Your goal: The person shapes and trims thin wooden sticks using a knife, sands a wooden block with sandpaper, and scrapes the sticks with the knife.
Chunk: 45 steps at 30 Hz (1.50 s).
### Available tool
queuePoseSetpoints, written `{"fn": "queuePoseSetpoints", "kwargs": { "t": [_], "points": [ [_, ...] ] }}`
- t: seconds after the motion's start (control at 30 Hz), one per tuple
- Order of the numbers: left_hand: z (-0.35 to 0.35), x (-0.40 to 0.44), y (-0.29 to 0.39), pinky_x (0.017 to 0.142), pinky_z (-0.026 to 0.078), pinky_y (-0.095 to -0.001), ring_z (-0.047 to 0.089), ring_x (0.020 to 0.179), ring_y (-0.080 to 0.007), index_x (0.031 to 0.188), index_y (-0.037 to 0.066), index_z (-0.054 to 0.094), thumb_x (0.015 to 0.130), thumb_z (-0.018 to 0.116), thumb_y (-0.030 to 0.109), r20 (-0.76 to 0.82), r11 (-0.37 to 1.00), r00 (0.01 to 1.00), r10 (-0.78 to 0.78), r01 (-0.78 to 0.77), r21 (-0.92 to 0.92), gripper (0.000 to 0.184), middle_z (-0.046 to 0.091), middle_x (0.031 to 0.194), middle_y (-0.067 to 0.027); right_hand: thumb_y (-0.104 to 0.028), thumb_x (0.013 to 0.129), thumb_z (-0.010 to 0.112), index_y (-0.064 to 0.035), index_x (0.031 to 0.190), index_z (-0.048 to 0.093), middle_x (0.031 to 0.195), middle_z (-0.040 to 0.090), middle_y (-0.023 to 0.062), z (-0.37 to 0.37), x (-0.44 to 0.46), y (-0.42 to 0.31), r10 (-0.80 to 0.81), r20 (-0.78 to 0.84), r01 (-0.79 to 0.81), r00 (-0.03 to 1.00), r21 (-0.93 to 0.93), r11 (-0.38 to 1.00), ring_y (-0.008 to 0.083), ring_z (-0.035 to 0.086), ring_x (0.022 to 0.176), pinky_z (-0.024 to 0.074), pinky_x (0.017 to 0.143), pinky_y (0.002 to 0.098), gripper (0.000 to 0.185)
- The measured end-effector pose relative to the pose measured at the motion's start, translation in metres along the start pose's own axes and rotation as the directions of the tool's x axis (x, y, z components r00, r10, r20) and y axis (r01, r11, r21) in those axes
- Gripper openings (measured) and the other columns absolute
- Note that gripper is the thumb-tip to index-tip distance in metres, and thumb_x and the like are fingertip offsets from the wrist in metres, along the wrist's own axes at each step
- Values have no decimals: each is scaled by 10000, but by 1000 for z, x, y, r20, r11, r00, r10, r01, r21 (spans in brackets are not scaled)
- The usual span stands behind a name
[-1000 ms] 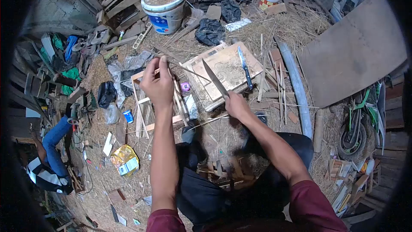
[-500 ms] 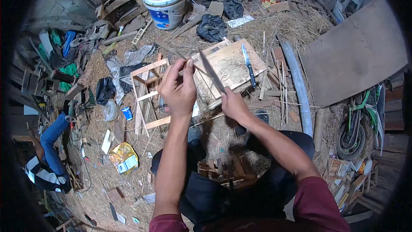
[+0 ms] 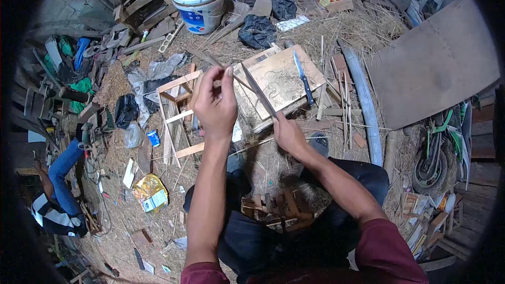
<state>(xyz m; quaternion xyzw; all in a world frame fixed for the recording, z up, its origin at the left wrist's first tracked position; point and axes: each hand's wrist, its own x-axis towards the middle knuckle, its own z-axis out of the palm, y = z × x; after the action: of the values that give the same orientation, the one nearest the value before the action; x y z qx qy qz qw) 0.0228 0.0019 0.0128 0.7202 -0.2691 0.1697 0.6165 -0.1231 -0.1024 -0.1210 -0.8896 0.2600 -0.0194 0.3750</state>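
Note:
My left hand pinches a thin wooden stick, which slants from upper left down toward the blade. In my right hand is the handle end of a long dark blade, pointing up and left, its edge close to or against the stick. Beneath them lies a wooden board with shavings on it. A knife with a black handle rests on the board's right part. Left of the board stands a small wooden frame, partly hidden by my left hand.
A white bucket stands at the back, near black plastic bags. A bamboo pole and a large sheet are on the right. Another person's leg in blue jeans shows at far left.
Compared with a second ago, my left hand has moved right, nearer the blade, with the stick. My right hand keeps hold of the blade, which has shifted slightly.

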Motion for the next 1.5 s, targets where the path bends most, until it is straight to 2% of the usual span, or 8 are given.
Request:
{"fn": "queuePoseSetpoints", "kwargs": {
  "t": [0.17, 0.23, 0.37, 0.47, 0.5, 0.67, 0.77, 1.5],
  "points": [
    [8, -12, -36, 664, 523, -300, 671, 771, -177, 974, -25, 660, 891, 632, 49, 234, 975, 972, 20, -70, 209, 114, 684, 867, -143, -194, 940, 485, 60, 1047, 545, 734, 616, 317, 3, 11, 26, 21, 18, -20, 1000, -43, 999, 501, 614, 739, 484, 691, 566, 282],
    [4, -2, -31, 670, 506, -273, 653, 757, -140, 981, -23, 666, 903, 631, 70, 183, 981, 975, -123, 92, 170, 126, 688, 841, -116, -200, 925, 513, 77, 990, 589, 780, 626, 320, -18, 19, 13, -86, -19, 85, 996, -19, 996, 486, 625, 791, 491, 728, 543, 295],
    [-19, 15, -46, 668, 473, -220, 603, 741, -66, 1010, -21, 676, 926, 632, 101, 40, 964, 964, -263, 265, -28, 155, 681, 818, -48, -286, 909, 596, 53, 1015, 652, 750, 669, 212, -81, 31, -18, 102, 154, -137, 983, 234, 962, 339, 670, 718, 511, 699, 456, 360],
    [-41, 24, -50, 659, 482, -195, 593, 744, -50, 1020, -30, 665, 944, 623, 111, -70, 925, 938, -340, 320, -206, 166, 670, 841, -28, -293, 901, 634, 29, 1037, 660, 700, 654, 102, -136, 21, -66, 83, 0, -76, 997, 385, 920, 169, 626, 635, 481, 575, 329, 351],
    [-46, 28, -36, 653, 534, -212, 623, 760, -76, 1007, -33, 650, 939, 630, 125, -66, 873, 910, -410, 370, -317, 174, 665, 836, -40, -274, 880, 676, 18, 990, 661, 693, 649, 68, -137, 25, -71, -108, -307, 188, 946, 244, 951, 141, 615, 620, 470, 559, 317, 312],
    [-64, 33, -33, 659, 590, -256, 667, 777, -144, 926, -1, 621, 931, 640, 152, -73, 685, 802, -593, 455, -570, 154, 656, 830, -68, -235, 809, 778, 11, 942, 645, 662, 607, 19, -140, 45, -62, 13, -463, 191, 886, 390, 901, 110, 568, 558, 464, 518, 290, 310],
    [-68, 35, -32, 658, 593, -259, 672, 775, -153, 902, 18, 615, 927, 646, 161, -64, 654, 790, -610, 456, -604, 148, 656, 839, -72, -225, 823, 771, 10, 942, 625, 642, 565, -4, -155, 28, -81, 199, -172, -41, 965, 652, 757, 75, 523, 493, 424, 439, 244, 301],
    [-70, 29, -32, 641, 572, -257, 669, 801, -152, 971, -5, 631, 931, 634, 162, 5, 621, 779, -627, 503, -601, 171, 675, 945, -93, -65, 839, 723, 24, 1084, 569, 731, 589, 16, -143, 29, -78, 171, -132, 16, 976, 833, 553, 69, 501, 515, 385, 427, 214, 303]
  ]
}}
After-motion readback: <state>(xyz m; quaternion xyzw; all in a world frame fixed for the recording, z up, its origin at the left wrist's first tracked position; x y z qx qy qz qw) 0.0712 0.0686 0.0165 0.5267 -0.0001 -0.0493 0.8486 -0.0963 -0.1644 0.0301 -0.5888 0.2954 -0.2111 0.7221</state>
